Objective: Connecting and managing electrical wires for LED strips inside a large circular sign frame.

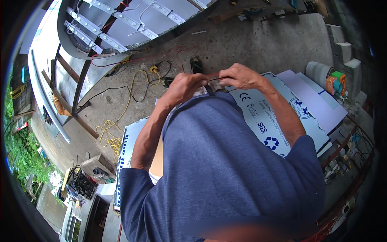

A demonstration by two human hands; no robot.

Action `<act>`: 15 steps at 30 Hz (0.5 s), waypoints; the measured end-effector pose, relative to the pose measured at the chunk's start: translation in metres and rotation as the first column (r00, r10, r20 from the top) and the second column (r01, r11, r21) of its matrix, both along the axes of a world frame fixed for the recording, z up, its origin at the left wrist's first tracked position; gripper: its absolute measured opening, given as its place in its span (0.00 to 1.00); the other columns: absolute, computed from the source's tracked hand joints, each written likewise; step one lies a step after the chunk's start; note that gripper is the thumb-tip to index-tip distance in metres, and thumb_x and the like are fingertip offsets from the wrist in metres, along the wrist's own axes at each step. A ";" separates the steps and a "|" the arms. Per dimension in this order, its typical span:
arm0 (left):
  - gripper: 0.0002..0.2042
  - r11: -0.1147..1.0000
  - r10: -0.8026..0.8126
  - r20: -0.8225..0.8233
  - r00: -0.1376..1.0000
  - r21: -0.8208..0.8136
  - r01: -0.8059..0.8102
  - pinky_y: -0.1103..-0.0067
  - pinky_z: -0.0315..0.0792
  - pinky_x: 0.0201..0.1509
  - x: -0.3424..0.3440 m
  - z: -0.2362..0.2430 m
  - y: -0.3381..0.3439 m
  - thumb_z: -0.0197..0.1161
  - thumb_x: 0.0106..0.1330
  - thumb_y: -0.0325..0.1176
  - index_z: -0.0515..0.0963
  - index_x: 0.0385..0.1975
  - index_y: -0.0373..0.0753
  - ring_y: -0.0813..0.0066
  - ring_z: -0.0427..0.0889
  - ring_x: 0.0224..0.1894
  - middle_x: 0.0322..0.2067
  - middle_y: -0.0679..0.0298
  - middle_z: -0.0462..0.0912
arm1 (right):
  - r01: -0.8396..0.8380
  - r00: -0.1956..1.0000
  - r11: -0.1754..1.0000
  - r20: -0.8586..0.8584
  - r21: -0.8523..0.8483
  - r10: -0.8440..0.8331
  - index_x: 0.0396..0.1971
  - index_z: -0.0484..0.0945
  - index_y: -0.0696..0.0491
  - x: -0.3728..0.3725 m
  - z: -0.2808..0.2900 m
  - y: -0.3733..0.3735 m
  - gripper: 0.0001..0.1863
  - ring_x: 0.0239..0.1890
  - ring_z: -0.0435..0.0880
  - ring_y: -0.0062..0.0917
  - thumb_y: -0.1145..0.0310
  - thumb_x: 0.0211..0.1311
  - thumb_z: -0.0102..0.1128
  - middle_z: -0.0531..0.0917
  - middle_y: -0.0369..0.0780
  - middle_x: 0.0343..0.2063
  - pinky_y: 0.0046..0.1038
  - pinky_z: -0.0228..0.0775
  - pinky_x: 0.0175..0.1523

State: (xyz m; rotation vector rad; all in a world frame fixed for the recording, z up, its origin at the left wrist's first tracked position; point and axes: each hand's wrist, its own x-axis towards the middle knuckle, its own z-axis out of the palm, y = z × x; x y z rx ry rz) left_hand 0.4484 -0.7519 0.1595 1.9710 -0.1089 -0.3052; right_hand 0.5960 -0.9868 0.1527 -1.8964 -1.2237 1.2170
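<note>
Your left grip (187, 85) and right grip (241, 76) are held up in front of your body, close together but apart, fingertips facing. Each looks narrow, with fingers and thumb pinched on the thin wires (213, 79), one reddish and one dark, that bridge the small gap between them. Blur and your own fingers hide the ends, so you cannot tell from here whether the strands are joined, twisted or merely laid side by side.

What could go wrong starts in that gap. With so little wire showing between the two grips, a hard pull from either side might slip a strand out of a pinch or part a weak join. If any metal is bare under the fingers, the two colours could touch; no bare metal can be made out.

Just beyond the grips, a dark shoe (196, 64) stands on the concrete floor (278, 44). To the left of the left grip, a yellow connector (153, 69) and a loose yellow cord (115, 142) lie on that floor; a step that way could catch a foot and jerk your hands. Farther ahead and left of both grips sits the curved frame (161, 42) with its light strips (123, 17). Below the right forearm, nearer you than the right grip, the printed sheet (250, 109) has ragged edges that could snag a dangling wire.
</note>
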 end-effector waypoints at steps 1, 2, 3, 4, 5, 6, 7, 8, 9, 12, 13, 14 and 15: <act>0.12 0.997 0.001 0.066 0.998 0.072 -0.006 0.68 0.77 0.38 -0.012 -0.008 0.015 0.66 0.66 0.33 0.83 0.46 0.36 0.53 0.85 0.31 0.29 0.51 0.85 | -0.008 1.000 1.000 -0.009 -0.021 0.007 0.35 0.81 0.56 0.011 -0.011 -0.011 0.14 0.28 0.82 0.43 0.58 0.67 0.61 0.80 0.50 0.24 0.41 0.69 0.34; 0.08 0.992 0.076 -0.030 0.997 0.103 -0.073 0.69 0.76 0.36 -0.030 -0.016 0.032 0.66 0.66 0.33 0.86 0.39 0.37 0.55 0.85 0.29 0.28 0.51 0.85 | -0.021 1.000 0.999 -0.020 -0.042 0.020 0.34 0.81 0.56 0.020 -0.024 -0.027 0.14 0.27 0.81 0.43 0.58 0.67 0.61 0.80 0.50 0.23 0.41 0.68 0.33; 0.07 0.983 0.168 -0.070 0.983 0.087 -0.162 0.69 0.76 0.36 -0.050 -0.023 0.053 0.65 0.67 0.32 0.86 0.39 0.37 0.56 0.85 0.29 0.29 0.51 0.85 | 0.010 1.000 0.998 -0.022 -0.066 -0.012 0.33 0.80 0.56 0.030 -0.036 -0.049 0.14 0.25 0.78 0.42 0.59 0.67 0.61 0.78 0.49 0.22 0.40 0.67 0.33; 0.07 0.956 0.235 -0.046 0.971 0.194 -0.222 0.70 0.77 0.36 -0.073 -0.029 0.076 0.64 0.67 0.32 0.86 0.39 0.38 0.58 0.85 0.29 0.28 0.52 0.86 | 0.034 0.999 0.996 -0.025 -0.083 -0.036 0.33 0.79 0.57 0.044 -0.047 -0.072 0.14 0.24 0.75 0.42 0.59 0.67 0.61 0.76 0.49 0.20 0.40 0.65 0.32; 0.08 0.915 0.250 -0.086 0.964 0.348 -0.206 0.70 0.76 0.36 -0.096 -0.035 0.100 0.64 0.67 0.33 0.86 0.39 0.38 0.60 0.86 0.29 0.28 0.53 0.86 | 0.079 0.997 0.993 0.031 -0.092 -0.076 0.33 0.79 0.56 0.055 -0.056 -0.100 0.14 0.22 0.72 0.41 0.58 0.66 0.62 0.74 0.49 0.20 0.39 0.64 0.31; 0.06 0.887 0.359 -0.129 0.924 0.354 -0.295 0.65 0.76 0.35 -0.121 -0.042 0.120 0.66 0.64 0.33 0.85 0.35 0.40 0.53 0.84 0.29 0.26 0.52 0.84 | 0.108 0.994 0.978 0.037 -0.177 -0.103 0.33 0.79 0.56 0.069 -0.063 -0.127 0.14 0.27 0.74 0.41 0.58 0.66 0.61 0.76 0.48 0.22 0.39 0.66 0.37; 0.06 0.854 0.415 -0.181 0.892 0.417 -0.312 0.65 0.76 0.35 -0.144 -0.049 0.137 0.66 0.63 0.33 0.85 0.35 0.40 0.53 0.84 0.29 0.25 0.52 0.84 | 0.120 0.982 0.947 0.173 -0.297 -0.070 0.34 0.80 0.55 0.080 -0.071 -0.153 0.13 0.35 0.75 0.42 0.59 0.66 0.61 0.79 0.46 0.27 0.40 0.67 0.46; 0.06 0.832 0.469 -0.253 0.846 0.448 -0.328 0.65 0.76 0.35 -0.166 -0.056 0.154 0.66 0.63 0.33 0.85 0.34 0.39 0.53 0.84 0.29 0.25 0.53 0.83 | 0.140 0.983 0.899 0.164 -0.414 -0.078 0.35 0.82 0.54 0.096 -0.075 -0.179 0.12 0.41 0.75 0.45 0.60 0.65 0.61 0.82 0.46 0.31 0.42 0.66 0.52; 0.06 0.783 0.481 -0.216 0.850 0.541 -0.306 0.65 0.76 0.35 -0.183 -0.066 0.170 0.66 0.62 0.33 0.85 0.33 0.39 0.53 0.84 0.29 0.25 0.53 0.84 | 0.101 0.939 0.918 0.341 -0.383 0.039 0.36 0.83 0.54 0.105 -0.080 -0.204 0.11 0.43 0.77 0.46 0.61 0.64 0.61 0.83 0.46 0.32 0.44 0.66 0.52; 0.06 0.707 0.657 -0.315 0.685 0.572 -0.415 0.64 0.78 0.37 -0.231 -0.108 0.181 0.65 0.61 0.32 0.86 0.31 0.39 0.51 0.86 0.32 0.27 0.51 0.85 | 0.257 0.804 0.848 0.589 -0.464 0.079 0.32 0.80 0.56 0.137 -0.074 -0.277 0.11 0.42 0.79 0.51 0.62 0.63 0.62 0.83 0.51 0.33 0.48 0.68 0.46; 0.06 0.670 0.652 -0.290 0.700 0.653 -0.354 0.63 0.78 0.38 -0.243 -0.120 0.186 0.65 0.61 0.33 0.87 0.31 0.40 0.51 0.86 0.34 0.28 0.50 0.85 | 0.288 0.773 0.865 0.632 -0.410 0.042 0.30 0.79 0.57 0.144 -0.068 -0.295 0.12 0.40 0.79 0.53 0.62 0.64 0.61 0.82 0.52 0.31 0.49 0.68 0.45; 0.07 0.654 0.648 -0.269 0.712 0.676 -0.340 0.62 0.79 0.39 -0.254 -0.134 0.186 0.65 0.61 0.34 0.87 0.31 0.41 0.50 0.87 0.35 0.29 0.50 0.86 | 0.331 0.738 0.861 0.674 -0.385 0.017 0.29 0.78 0.58 0.149 -0.059 -0.310 0.14 0.38 0.79 0.54 0.61 0.65 0.61 0.82 0.53 0.30 0.50 0.68 0.43; 0.07 0.640 0.632 -0.300 0.714 0.721 -0.264 0.61 0.79 0.40 -0.265 -0.148 0.180 0.65 0.61 0.35 0.87 0.31 0.41 0.49 0.87 0.35 0.29 0.50 0.86 | 0.346 0.726 0.848 0.687 -0.402 0.030 0.28 0.77 0.58 0.153 -0.050 -0.319 0.15 0.37 0.79 0.55 0.61 0.66 0.60 0.82 0.53 0.29 0.50 0.68 0.42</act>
